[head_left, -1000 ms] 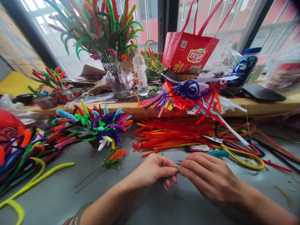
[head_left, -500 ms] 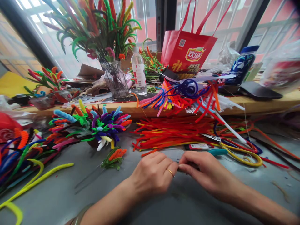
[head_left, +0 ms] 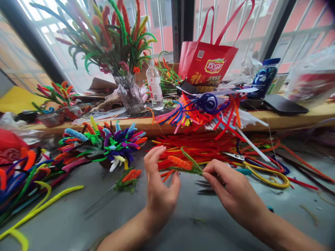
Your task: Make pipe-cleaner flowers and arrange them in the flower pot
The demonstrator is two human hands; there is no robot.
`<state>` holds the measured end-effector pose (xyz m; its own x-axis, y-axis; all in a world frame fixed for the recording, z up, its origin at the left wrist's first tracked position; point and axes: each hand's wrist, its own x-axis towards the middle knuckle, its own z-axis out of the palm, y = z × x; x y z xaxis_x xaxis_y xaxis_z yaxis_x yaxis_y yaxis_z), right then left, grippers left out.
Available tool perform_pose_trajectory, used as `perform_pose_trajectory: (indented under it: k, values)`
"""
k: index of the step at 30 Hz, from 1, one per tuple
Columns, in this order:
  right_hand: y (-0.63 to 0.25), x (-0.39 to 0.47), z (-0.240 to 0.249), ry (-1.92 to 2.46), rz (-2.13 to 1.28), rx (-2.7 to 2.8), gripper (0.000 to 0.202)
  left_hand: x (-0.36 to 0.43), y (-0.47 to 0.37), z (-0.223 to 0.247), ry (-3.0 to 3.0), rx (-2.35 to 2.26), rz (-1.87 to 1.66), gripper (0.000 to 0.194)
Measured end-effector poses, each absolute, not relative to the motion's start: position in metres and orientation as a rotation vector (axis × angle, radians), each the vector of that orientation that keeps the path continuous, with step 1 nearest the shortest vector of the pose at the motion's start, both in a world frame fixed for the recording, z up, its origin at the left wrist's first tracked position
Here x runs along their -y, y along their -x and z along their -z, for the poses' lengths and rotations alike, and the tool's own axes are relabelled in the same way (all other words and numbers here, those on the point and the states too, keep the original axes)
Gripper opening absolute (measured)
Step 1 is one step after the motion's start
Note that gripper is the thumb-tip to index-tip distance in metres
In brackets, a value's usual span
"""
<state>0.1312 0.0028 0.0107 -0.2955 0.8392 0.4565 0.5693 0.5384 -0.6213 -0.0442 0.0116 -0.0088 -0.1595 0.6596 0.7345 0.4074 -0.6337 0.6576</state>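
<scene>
My right hand [head_left: 230, 195] pinches the base of a small orange and green pipe-cleaner flower [head_left: 180, 162], which points to the left. Beside that flower my left hand [head_left: 161, 184] is raised with fingers apart, holding nothing. Dark pointed tool tips [head_left: 205, 188] show just under my right fingers; the rest is hidden. Another orange flower with green leaves and a wire stem [head_left: 131, 177] lies on the grey table [head_left: 110, 223] left of my left hand. Behind both hands spreads a pile of red pipe cleaners [head_left: 188, 143].
Scissors with yellow handles [head_left: 269, 177] lie right of the pile. Multicoloured pipe-cleaner bunches [head_left: 115, 143] stand at left. On the wooden ledge [head_left: 167, 123] are a glass vase [head_left: 131, 94], a water bottle [head_left: 155, 87], a red bag [head_left: 206, 62] and a blue bottle [head_left: 264, 78].
My left hand has opened and lifted away from my right hand. The orange flower now shows in my right fingers, and the dark tool tips have come into view.
</scene>
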Motion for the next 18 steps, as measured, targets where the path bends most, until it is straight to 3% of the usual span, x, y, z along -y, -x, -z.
perform_pose_trajectory:
  k: [3,7,14,18]
  values:
    - [-0.137,-0.006,-0.007,0.968,0.184,2.121,0.014,-0.010,0.026,0.005,-1.193,-0.933,-1.497,0.043]
    - [-0.141,-0.007,-0.003,0.922,0.374,2.133,0.012,-0.006,0.008,-0.005,-0.678,-0.784,-1.312,0.022]
    - [-0.144,-0.005,-0.008,0.996,0.189,2.084,0.020,-0.005,-0.012,-0.014,-0.370,-0.827,-1.354,0.019]
    - [-0.148,-0.004,-0.018,1.150,-0.548,1.884,0.018,-0.012,-0.016,-0.014,-0.441,-0.792,-1.319,0.021]
